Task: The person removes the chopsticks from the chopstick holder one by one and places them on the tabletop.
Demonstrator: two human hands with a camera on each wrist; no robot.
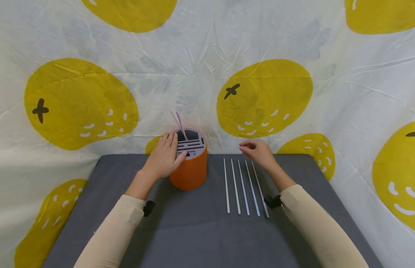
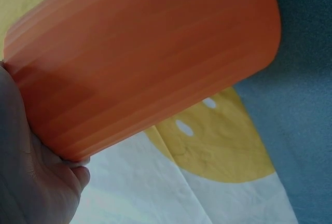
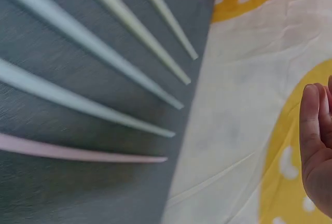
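Observation:
An orange round desk organizer [image 1: 188, 173] with a grey slotted top stands on the table, and its side fills much of the left wrist view. Two pale pink-purple straws [image 1: 181, 124] lean out of its back compartment. My left hand [image 1: 163, 156] rests on the organizer's left rim, fingers extended and thumb toward the front. To the right, several thin straws [image 1: 242, 188] lie side by side, whitish, pale blue and pink. Over their far ends my right hand [image 1: 257, 152] hovers with bent fingers and thumb near the index finger, nothing visible between them.
The dark grey table [image 1: 194, 238] ends at a white cloth backdrop [image 1: 200, 82] printed with large yellow fruit, close behind the organizer. A dark wrist strap piece [image 1: 273, 201] overlaps the near end of the pink straw in the head view.

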